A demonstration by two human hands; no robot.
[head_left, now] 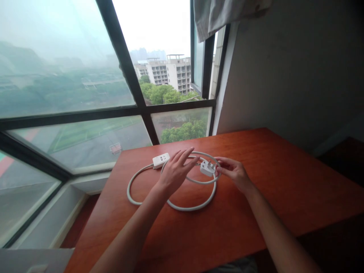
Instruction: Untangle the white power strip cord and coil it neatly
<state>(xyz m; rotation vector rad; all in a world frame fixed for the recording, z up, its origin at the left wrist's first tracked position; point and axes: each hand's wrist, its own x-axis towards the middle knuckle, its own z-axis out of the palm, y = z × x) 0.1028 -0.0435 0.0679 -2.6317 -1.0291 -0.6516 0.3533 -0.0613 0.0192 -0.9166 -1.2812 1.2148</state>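
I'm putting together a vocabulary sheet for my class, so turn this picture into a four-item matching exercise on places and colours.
1. Socket block
2. Right hand
3. Table
4. Curtain

A. Reddish brown
B. Hanging at the top of the picture
C. White, left of the plug
D. At the cable loop, beside the plug

Pairs: 1-C, 2-D, 3-A, 4-B

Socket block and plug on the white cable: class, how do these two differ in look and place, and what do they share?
1. The socket block has dark slots in its face; the plug has prongs sticking out.
2. The socket block lies beside the left hand, on the window side; the plug is at the fingertips of the right hand.

Both are white.
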